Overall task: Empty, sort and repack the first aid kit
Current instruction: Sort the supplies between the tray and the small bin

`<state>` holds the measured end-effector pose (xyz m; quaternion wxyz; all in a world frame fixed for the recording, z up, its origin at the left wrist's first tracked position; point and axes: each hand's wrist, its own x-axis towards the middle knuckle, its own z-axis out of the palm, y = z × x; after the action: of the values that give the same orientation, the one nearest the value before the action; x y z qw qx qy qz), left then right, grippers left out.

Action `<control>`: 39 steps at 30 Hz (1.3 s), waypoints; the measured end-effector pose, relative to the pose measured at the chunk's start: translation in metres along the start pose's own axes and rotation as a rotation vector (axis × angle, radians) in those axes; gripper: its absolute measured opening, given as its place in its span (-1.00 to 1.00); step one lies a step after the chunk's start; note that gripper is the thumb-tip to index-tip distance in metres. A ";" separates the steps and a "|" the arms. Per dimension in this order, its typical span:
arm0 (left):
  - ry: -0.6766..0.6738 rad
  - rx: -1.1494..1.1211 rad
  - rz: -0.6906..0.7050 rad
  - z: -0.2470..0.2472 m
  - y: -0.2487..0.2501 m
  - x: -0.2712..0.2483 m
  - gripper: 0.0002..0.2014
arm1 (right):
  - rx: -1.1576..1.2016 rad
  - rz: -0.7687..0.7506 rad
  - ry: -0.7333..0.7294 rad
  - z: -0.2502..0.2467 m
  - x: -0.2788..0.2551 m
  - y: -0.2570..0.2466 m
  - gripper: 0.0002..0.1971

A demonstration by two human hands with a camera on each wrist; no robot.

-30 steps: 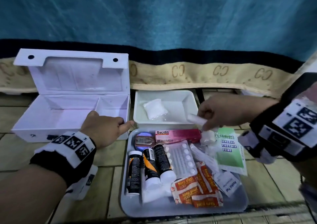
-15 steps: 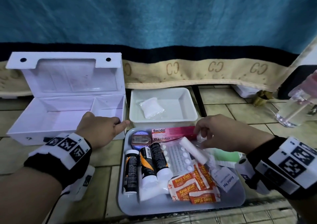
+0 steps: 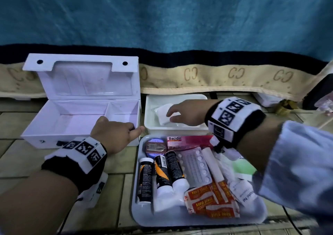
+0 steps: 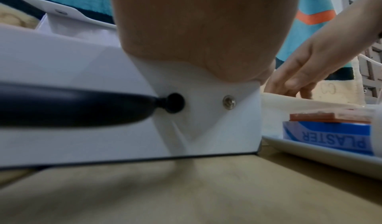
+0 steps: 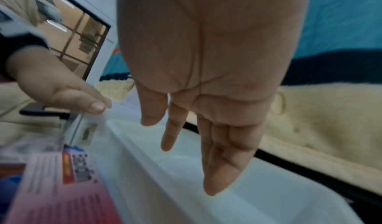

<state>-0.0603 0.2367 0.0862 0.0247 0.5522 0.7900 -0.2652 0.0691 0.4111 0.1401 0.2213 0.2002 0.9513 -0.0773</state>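
Observation:
The white first aid box (image 3: 72, 124) stands open and empty at the left. My left hand (image 3: 124, 131) holds its front right rim: fingers curl over the edge, thumb lies along the front. Straight-fingered and empty, my right hand (image 3: 173, 115) reaches over the small white tray (image 3: 180, 97), fingertips above the white gauze packet (image 3: 162, 113); contact is unclear. The wrist view shows that right hand (image 5: 206, 154) holding nothing. The large tray (image 3: 180, 220) holds a Bacidin box (image 3: 189, 142), three tubes (image 3: 160, 173), a blister pack (image 3: 194, 164), a white roll (image 3: 212, 168) and plasters (image 3: 207, 198).
An alcohol pad (image 3: 245, 193), a green guide sheet (image 3: 243, 168) and a round tin (image 3: 155, 145) also lie in the large tray. A blue and beige blanket (image 3: 216, 76) hangs behind. Tiled floor (image 3: 27, 162) lies in front of the box.
My right hand laid the white roll in the large tray, then moved back and left over the small tray, empty. The left hand stayed on the box.

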 end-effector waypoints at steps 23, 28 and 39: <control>0.102 -0.195 -0.059 0.002 0.001 0.001 -0.66 | 0.455 0.010 0.240 -0.025 -0.048 0.041 -0.71; 0.085 -0.165 -0.049 0.002 0.001 0.002 -0.62 | 0.724 0.113 0.559 0.002 -0.106 0.061 -0.82; -0.027 0.018 -0.033 -0.004 0.004 -0.002 -0.48 | 0.711 0.544 0.718 0.085 -0.152 0.105 -0.79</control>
<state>-0.0553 0.2373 0.0887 0.0258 0.5355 0.7963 -0.2803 0.2713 0.4336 0.1269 -0.1845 0.5135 0.7966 -0.2602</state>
